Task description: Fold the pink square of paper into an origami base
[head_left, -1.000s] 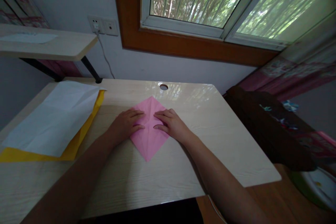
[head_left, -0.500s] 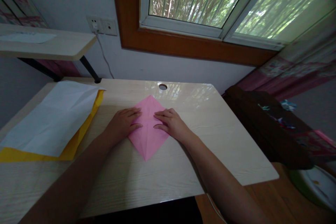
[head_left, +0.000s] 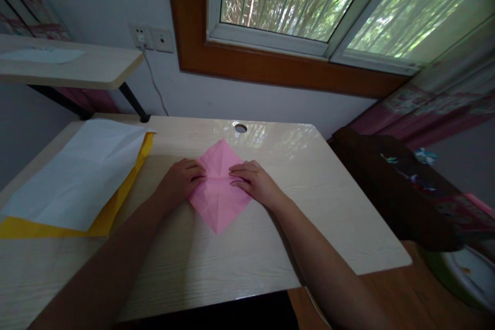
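Head view: hands press pink paper

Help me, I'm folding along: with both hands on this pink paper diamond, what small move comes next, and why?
Probably press the fingertips outward along the horizontal crease. The pink diamond-shaped folded paper lies on the pale wooden desk, its upper part looking slightly raised. The left hand and right hand rest on either side of the centre, fingertips near that crease, so flattening seems most natural.

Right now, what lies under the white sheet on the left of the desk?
A yellow sheet lies under the white sheet, showing along its right and near edges. Whatever lies beneath the middle is covered.
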Demonstrator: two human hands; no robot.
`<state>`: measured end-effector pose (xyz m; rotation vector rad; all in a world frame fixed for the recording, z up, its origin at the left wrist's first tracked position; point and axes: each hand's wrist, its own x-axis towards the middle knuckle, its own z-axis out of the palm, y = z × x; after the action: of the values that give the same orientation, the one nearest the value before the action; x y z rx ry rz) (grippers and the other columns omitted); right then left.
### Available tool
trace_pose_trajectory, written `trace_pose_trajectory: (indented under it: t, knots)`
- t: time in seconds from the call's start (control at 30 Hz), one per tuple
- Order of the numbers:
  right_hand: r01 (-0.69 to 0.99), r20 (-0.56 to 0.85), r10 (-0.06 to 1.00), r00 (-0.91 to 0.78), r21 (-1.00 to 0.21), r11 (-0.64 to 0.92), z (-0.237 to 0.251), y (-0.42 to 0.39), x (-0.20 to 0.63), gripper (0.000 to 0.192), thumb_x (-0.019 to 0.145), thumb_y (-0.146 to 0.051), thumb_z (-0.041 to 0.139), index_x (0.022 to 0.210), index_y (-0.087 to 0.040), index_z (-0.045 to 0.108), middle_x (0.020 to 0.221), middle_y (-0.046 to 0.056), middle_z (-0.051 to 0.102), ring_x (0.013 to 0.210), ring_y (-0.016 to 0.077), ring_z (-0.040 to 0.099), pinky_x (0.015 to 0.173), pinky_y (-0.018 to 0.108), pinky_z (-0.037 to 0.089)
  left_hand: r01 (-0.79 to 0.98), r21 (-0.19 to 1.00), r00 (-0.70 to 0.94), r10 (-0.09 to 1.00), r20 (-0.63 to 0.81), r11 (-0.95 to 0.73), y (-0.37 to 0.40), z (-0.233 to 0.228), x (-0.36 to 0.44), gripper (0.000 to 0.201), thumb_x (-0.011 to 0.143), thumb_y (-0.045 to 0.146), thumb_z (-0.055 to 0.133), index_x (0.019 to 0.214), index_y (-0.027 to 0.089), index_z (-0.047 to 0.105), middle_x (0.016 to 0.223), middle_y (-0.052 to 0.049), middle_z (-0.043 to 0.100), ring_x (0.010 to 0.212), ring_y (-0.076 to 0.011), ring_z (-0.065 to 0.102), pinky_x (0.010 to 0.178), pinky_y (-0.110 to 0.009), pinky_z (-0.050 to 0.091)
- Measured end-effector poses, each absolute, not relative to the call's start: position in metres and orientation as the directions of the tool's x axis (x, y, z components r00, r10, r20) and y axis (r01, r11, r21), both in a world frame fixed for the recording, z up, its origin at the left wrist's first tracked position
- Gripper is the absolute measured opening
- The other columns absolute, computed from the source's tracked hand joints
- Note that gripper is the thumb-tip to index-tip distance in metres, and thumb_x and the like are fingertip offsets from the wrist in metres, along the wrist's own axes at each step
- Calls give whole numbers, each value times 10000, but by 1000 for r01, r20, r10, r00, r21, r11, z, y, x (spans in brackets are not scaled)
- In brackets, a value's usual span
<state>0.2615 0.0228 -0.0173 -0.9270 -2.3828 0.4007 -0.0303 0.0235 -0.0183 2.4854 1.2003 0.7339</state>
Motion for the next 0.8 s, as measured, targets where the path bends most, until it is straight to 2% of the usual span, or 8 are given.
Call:
trace_pose_trajectory:
  t: [0.17, 0.37, 0.5, 0.8]
  knots:
    - [516, 389, 679, -623, -448, 730, -13, 21, 262, 174, 972, -352, 672, 1075, -248, 763, 1190, 62, 761, 1109, 225, 689, 998, 426, 480, 672, 397, 533, 781, 326, -625, 21, -18, -28, 88, 912, 219, 656, 899, 219, 743, 996, -72, 749, 979, -260, 655, 951, -443, 500]
    - [546, 425, 690, -585, -423, 723, -5, 17, 260, 264, 973, -376, 664, 1195, -254, 736, 1191, 71, 761, 1145, 241, 664, 1026, 440, 490, 658, 431, 473, 784, 402, -618, 19, -16, -28, 120, 936, 240, 622, 942, 242, 742, 1019, -52, 755, 1027, -251, 656, 1055, -453, 472]
    - [567, 466, 700, -542, -412, 713, -3, 16, 261, 307, 962, -405, 674, 1224, -254, 727, 1205, 80, 753, 1148, 252, 652, 1028, 444, 504, 680, 416, 427, 787, 445, -604, 17, -13, -28, 133, 950, 263, 613, 966, 232, 742, 1019, -63, 753, 1033, -256, 658, 1017, -431, 492]
    - [646, 414, 736, -536, -359, 673, -3, 14, 262, 453, 992, -456, 608, 1402, -264, 605, 1454, 130, 584, 1323, 295, 534, 1106, 533, 475, 631, 482, 395, 787, 475, -608, 16, -10, -26, 125, 944, 231, 603, 940, 213, 727, 1003, -66, 739, 971, -239, 645, 936, -397, 501]
